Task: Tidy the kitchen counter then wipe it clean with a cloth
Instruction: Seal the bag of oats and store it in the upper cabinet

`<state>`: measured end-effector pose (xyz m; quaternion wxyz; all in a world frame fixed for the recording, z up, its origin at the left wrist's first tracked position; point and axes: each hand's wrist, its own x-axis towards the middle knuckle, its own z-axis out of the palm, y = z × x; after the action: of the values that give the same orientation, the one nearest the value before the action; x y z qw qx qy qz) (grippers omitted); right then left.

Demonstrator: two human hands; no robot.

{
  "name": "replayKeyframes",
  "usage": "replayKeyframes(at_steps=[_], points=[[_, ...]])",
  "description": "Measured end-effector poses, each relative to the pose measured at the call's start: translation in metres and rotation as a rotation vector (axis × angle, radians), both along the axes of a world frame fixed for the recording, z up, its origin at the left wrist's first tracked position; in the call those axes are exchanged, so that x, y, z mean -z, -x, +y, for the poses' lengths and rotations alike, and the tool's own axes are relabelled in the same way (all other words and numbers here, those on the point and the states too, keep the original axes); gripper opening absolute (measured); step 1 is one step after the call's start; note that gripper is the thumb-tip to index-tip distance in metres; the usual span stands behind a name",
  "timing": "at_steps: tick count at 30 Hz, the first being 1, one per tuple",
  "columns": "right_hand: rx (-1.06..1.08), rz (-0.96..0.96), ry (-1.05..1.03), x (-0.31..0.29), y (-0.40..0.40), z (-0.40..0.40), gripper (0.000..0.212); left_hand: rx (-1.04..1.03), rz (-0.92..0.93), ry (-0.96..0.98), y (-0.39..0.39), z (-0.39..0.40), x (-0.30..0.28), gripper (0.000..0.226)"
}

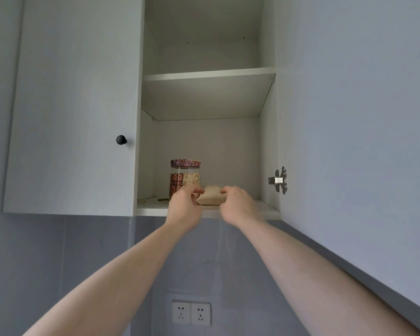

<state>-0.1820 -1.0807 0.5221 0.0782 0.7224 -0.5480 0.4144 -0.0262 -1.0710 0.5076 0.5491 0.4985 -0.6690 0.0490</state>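
— With both arms stretched up into the open wall cabinet (267, 146), where's the packet?

— The beige packet (210, 198) lies at the front edge of the bottom shelf (153, 210), around its middle. The left hand (185, 206) pinches its left end, fingers curled over the top; the right hand (238, 205) grips its right end the same way.

— And beside it?

— A glass jar of oats (185, 177), patterned lid on, stands upright just behind the left hand, nearer the shelf's left side. The upper shelf (209, 74) sits above, a closed door with a black knob (121, 139) left, a metal hinge (279, 180) right, twin wall sockets (191, 313) below.
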Motion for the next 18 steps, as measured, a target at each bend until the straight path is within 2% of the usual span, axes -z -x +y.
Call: replayKeyframes(at_steps=[5, 9, 13, 18], points=[[-0.232, -0.168, 0.398, 0.047, -0.003, 0.032, 0.047, 0.026, -0.169, 0.197, -0.017, 0.047, 0.033, 0.041], [-0.408, -0.267, 0.456, 0.097, -0.001, 0.073, 0.045, 0.052, -0.175, 0.181, -0.026, 0.104, 0.071, 0.043], [-0.503, -0.260, 0.260, 0.177, 0.009, 0.116, 0.043, 0.063, -0.278, -0.014, -0.039, 0.157, 0.145, 0.043], [-0.493, -0.205, -0.145, 0.303, 0.025, 0.145, 0.040, 0.057, -0.396, -0.343, -0.062, 0.203, 0.264, 0.044]])
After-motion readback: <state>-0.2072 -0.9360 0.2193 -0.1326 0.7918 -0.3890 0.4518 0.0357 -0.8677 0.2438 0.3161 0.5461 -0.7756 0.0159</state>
